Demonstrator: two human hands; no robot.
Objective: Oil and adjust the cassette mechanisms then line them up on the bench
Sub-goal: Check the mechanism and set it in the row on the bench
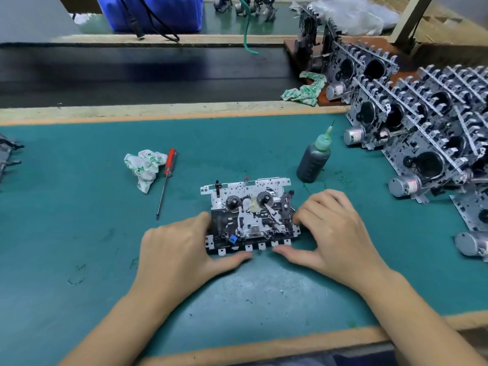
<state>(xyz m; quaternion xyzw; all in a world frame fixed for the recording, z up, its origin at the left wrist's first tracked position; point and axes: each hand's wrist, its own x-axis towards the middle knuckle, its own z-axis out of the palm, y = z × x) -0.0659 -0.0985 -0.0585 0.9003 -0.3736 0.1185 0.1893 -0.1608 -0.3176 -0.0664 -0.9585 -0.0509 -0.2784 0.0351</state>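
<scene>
Near the front edge of the green-matted counter point(79, 233), both hands, left point(177, 249) and right point(335, 233), grip the ends of a flat silver-and-black metal cassette mechanism point(250, 217), probably light, rigid, with delicate springs, best held by its frame edges.

Hidden behind the left hand point(179, 249) and right hand point(335, 233) — both side edges of the cassette mechanism point(249, 215). Cut by the right edge — the rows of mechanisms point(427, 133); by the left edge, a metal part point(6, 157), too little to identify. Cropped at top: the blue bin point(150, 11).
</scene>
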